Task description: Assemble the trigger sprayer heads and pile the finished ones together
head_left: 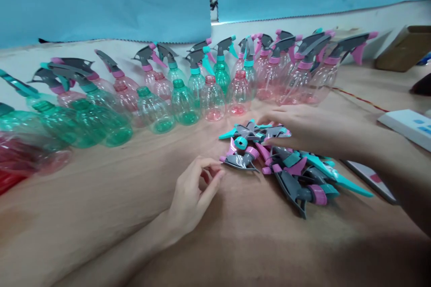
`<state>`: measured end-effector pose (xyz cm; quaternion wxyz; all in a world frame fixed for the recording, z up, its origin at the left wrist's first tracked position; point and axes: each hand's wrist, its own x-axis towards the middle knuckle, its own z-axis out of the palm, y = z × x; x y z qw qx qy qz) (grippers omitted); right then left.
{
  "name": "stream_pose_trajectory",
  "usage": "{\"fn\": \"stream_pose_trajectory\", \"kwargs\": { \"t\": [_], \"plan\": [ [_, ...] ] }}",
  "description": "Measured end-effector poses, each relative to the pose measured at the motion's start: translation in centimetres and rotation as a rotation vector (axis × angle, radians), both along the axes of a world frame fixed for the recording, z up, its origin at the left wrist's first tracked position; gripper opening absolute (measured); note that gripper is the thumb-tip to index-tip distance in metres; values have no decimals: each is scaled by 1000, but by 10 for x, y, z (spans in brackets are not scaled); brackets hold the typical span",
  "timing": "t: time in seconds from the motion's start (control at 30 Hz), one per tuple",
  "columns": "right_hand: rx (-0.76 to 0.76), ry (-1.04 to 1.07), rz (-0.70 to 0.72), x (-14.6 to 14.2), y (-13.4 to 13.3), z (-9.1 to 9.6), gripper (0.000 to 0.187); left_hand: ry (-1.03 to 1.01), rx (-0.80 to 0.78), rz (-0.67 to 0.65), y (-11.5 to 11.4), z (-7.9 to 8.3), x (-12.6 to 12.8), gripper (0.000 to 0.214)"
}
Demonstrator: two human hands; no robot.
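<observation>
My left hand [193, 193] is low over the table with fingers curled, thumb and forefinger a little apart and nothing between them. Its fingertips are beside the pink nozzle of a grey trigger spray head [239, 161]. Over the back of a loose pile of spray heads, my right hand [289, 128] has its thumb and fingers around a grey trigger spray head [276, 131]; blur and overlap partly hide this grip. Nearer me in the pile lies a grey spray head with a pink collar [318, 194]. Other heads have teal triggers and collars.
Behind the pile stand several capless bottles, such as a green one [185, 105] and a pink one [213, 101]. Bottles with spray heads fitted, like this one [323, 78], line the wall. At right are a white box [409, 128], a flat device [372, 179] and a brown box [404, 49].
</observation>
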<state>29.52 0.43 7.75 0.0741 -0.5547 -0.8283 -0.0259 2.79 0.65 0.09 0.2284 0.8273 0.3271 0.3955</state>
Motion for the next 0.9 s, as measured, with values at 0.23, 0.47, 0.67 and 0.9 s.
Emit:
{"fn": "stream_pose_trajectory", "kwargs": {
  "t": [0.23,0.47,0.67,0.9],
  "plan": [
    [14,-4,-6,6,-4,1,30,51,-42,1,0,1,2,5],
    [-198,-121,-39,4,-9,9,56,125,-62,8,1,1,1,5],
    [-150,-96,81,5,-15,-6,83,178,-79,23,2,1,3,5],
    [22,-9,1,30,-57,-52,108,231,-9,-12,3,-1,1,7]
  ]
}}
